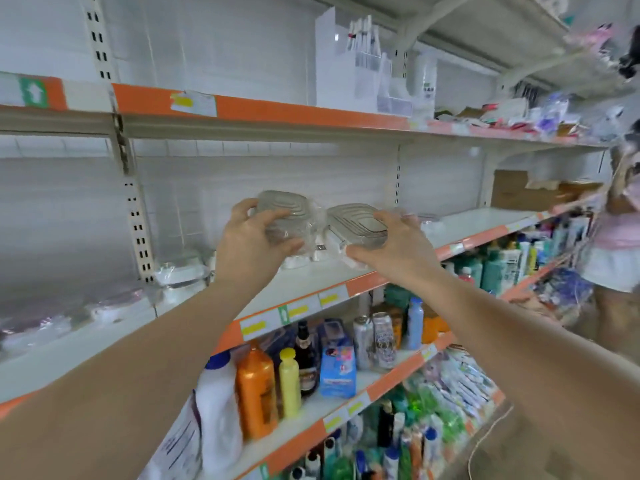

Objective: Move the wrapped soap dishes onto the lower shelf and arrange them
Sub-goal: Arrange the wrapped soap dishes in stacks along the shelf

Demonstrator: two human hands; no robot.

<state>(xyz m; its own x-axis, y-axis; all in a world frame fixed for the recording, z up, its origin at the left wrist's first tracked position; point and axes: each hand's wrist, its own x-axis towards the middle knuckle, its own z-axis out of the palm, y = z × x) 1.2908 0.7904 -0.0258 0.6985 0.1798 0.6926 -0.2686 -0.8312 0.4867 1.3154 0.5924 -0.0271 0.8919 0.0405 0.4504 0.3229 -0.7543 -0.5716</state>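
My left hand (254, 239) grips a clear plastic-wrapped soap dish (282, 211), tilted up above the white middle shelf (304, 285). Right beside it, my right hand (391, 245) holds a second wrapped soap dish (356, 225) with a ridged top, low over the same shelf. The two dishes nearly touch in the middle. More wrapped white pieces (320, 252) lie on the shelf just under them. Another wrapped dish (180, 271) sits further left by the upright post.
The orange-edged upper shelf (277, 110) carries white boxes (346, 74) and small packets. Below, shelves hold bottles (256, 386), cans and tubes. A cardboard box (519, 190) stands at the far right of the middle shelf. A person (616, 237) stands at the right edge.
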